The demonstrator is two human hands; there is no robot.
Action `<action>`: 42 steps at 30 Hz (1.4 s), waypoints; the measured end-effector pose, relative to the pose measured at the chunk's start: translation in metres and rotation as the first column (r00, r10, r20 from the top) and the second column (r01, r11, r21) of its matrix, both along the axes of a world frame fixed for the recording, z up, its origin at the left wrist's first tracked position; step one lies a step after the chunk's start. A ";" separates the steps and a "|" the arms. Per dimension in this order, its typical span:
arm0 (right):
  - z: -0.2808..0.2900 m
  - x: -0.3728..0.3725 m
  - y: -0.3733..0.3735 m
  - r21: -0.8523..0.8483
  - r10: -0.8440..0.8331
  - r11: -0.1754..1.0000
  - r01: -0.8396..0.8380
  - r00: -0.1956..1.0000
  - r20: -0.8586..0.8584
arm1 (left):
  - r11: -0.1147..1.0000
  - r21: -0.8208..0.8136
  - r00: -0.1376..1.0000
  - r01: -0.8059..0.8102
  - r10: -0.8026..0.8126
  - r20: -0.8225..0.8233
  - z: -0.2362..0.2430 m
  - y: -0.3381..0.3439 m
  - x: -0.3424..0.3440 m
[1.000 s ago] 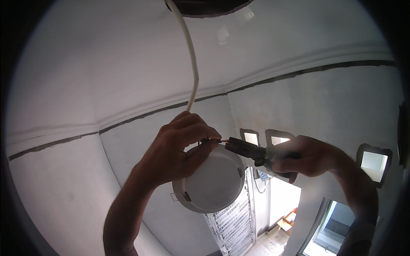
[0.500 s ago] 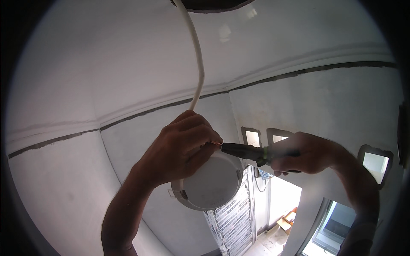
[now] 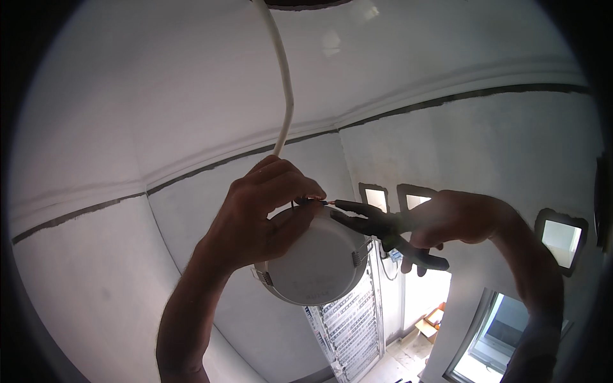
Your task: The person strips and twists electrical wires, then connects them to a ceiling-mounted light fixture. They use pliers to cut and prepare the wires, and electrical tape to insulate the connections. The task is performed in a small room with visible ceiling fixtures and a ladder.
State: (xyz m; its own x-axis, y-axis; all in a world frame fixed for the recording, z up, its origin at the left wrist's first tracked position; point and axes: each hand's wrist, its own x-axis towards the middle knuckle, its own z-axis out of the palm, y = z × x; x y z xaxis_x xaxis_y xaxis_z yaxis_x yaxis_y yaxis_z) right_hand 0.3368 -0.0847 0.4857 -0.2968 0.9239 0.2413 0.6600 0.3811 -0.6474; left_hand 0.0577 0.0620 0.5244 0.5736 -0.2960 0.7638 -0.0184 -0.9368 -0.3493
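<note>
My left hand (image 3: 265,214) is closed, pinching thin wires (image 3: 317,202) whose bare copper end sticks out past the fingertips. Out of the ceiling hole comes a white cable (image 3: 284,83), which runs down behind that hand. My right hand (image 3: 463,220) grips dark pliers (image 3: 377,223) by the handles. Their jaws stand apart, with the upper jaw tip close to the copper end. Below the left hand hangs a round white downlight (image 3: 316,262) with spring clips on its sides. What holds it up is hidden by the hand.
Overhead is a dark round hole (image 3: 310,5) in the ceiling. Small square openings (image 3: 562,238) with dark borders pierce the right wall. Lower down are a door frame wrapped in printed film (image 3: 348,332), a window (image 3: 488,335) and a wooden piece (image 3: 428,329) on the floor.
The pliers' jaws and handles have spread apart, and the copper end now shows free of them. Both hands have shifted slightly up in the picture, and the downlight has turned a little.
</note>
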 end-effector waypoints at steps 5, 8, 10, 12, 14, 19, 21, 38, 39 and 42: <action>-0.013 -0.016 -0.018 0.215 -0.235 0.946 0.244 0.970 -0.065 | 0.986 -0.168 0.997 0.020 -0.007 0.075 -0.006 -0.004 -0.003; -0.045 -0.024 -0.009 0.534 -0.383 0.759 0.374 0.919 -0.099 | 0.949 -0.259 0.977 0.181 -0.144 0.157 -0.014 -0.008 0.009; -0.052 -0.031 0.004 0.737 -0.347 0.606 0.299 0.933 -0.094 | 0.909 -0.333 0.957 0.249 -0.178 0.230 -0.017 -0.015 0.008; -0.055 -0.037 0.007 0.811 -0.355 0.502 0.302 0.926 -0.125 | 0.894 -0.360 0.954 0.268 -0.193 0.232 -0.018 -0.022 0.012; -0.055 -0.037 0.013 0.848 -0.348 0.436 0.302 0.925 -0.150 | 0.872 -0.386 0.946 0.300 -0.221 0.236 -0.018 -0.026 0.015; -0.055 -0.036 0.019 0.901 -0.439 0.340 0.270 0.893 -0.102 | 0.820 -0.445 0.929 0.361 -0.273 0.251 -0.019 -0.029 0.019; -0.055 -0.037 0.019 0.911 -0.458 0.318 0.262 0.884 -0.094 | 0.833 -0.441 0.938 0.336 -0.250 0.242 -0.019 -0.028 0.017; -0.061 -0.034 0.039 0.886 -0.380 0.412 0.211 0.924 -0.044 | 0.953 -0.288 0.969 0.097 -0.024 0.244 -0.020 -0.022 0.020; -0.061 -0.032 0.044 0.904 -0.370 0.383 0.191 0.928 -0.040 | 0.951 -0.297 0.968 0.090 -0.013 0.251 -0.020 -0.024 0.021; -0.058 -0.025 0.053 0.923 -0.383 0.339 0.184 0.923 -0.043 | 0.937 -0.341 0.968 0.077 0.012 0.252 -0.018 -0.025 0.025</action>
State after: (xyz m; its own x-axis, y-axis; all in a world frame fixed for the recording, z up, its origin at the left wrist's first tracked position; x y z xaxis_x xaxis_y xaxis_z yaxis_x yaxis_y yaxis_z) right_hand 0.3116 -0.0321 0.4280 -0.1861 0.2197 0.9577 0.8984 0.4327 0.0753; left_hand 0.0832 0.0370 0.5066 0.3487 -0.0039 0.9372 -0.0063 -1.0000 -0.0019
